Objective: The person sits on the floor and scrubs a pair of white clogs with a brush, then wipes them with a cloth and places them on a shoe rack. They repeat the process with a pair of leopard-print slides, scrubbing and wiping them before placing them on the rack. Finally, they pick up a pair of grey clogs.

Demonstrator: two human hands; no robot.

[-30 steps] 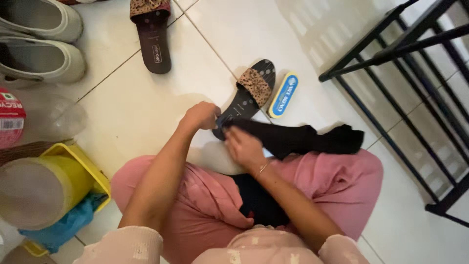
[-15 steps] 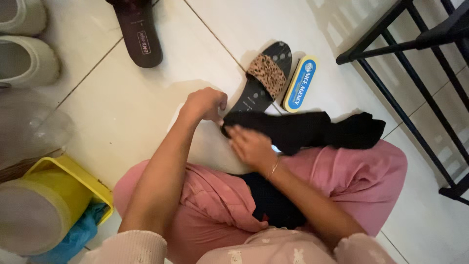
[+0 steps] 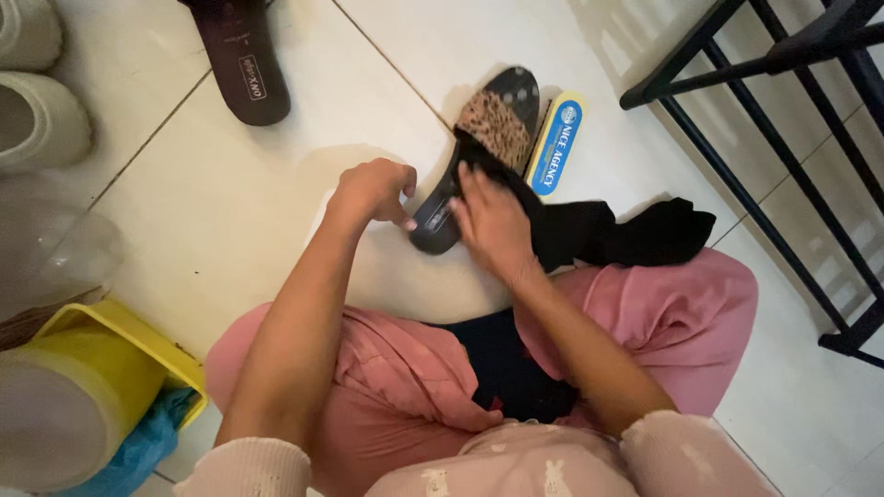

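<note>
A black sandal (image 3: 488, 120) with a leopard-print strap lies on the white tiled floor in front of me. My left hand (image 3: 373, 191) grips its heel end. My right hand (image 3: 494, 225) presses a black cloth (image 3: 626, 235) flat against the sandal's footbed; the cloth trails to the right over my pink-clad knee. A blue and yellow oblong brush (image 3: 555, 144) lies right beside the sandal.
The matching dark sandal (image 3: 241, 64) lies at the top left, near pale clogs (image 3: 32, 115). A yellow basin (image 3: 138, 345) with a clear bottle and blue cloth sits lower left. A black metal rack (image 3: 773, 138) stands on the right.
My right hand has slid the black cloth up along the sandal's footbed, away from me. The left hand keeps its hold on the heel. The view shifted slightly.
</note>
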